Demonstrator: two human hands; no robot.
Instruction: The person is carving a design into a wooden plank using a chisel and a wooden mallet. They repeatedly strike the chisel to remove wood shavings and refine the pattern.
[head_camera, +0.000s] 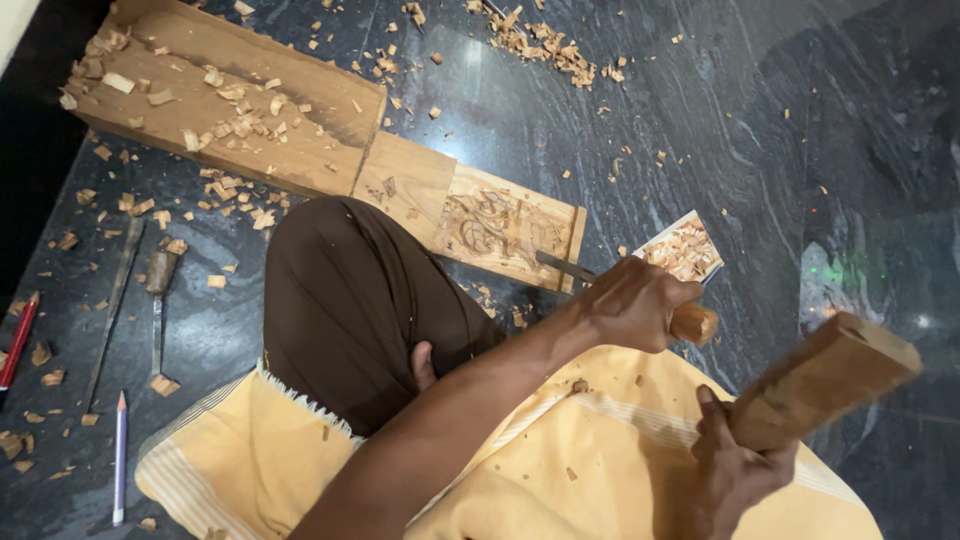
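Head view, person seated on a dark stone floor (620, 130) with a long plank (300, 130) held under the knee.

Left hand (635, 300) is wrapped around the wooden handle of a chisel (565, 267); the blade reaches left to the carved panel (500, 228) at the plank's near end, tip at the panel's lower right edge. Right hand (735, 470) is clenched on a wooden mallet (825, 380), raised just right of the chisel handle and apart from it.

Whether the tip is seated in a cut cannot be told; the edge is small in view.

Judgement: for a clean cut the mallet should land square on the handle end, blade angle low, light blows near the border so the edge does not split.

Wood chips (540, 45) scattered about. Second chisel (158, 300), purple pencil (120, 455) and red pencil (18, 340) lie at left, well apart.
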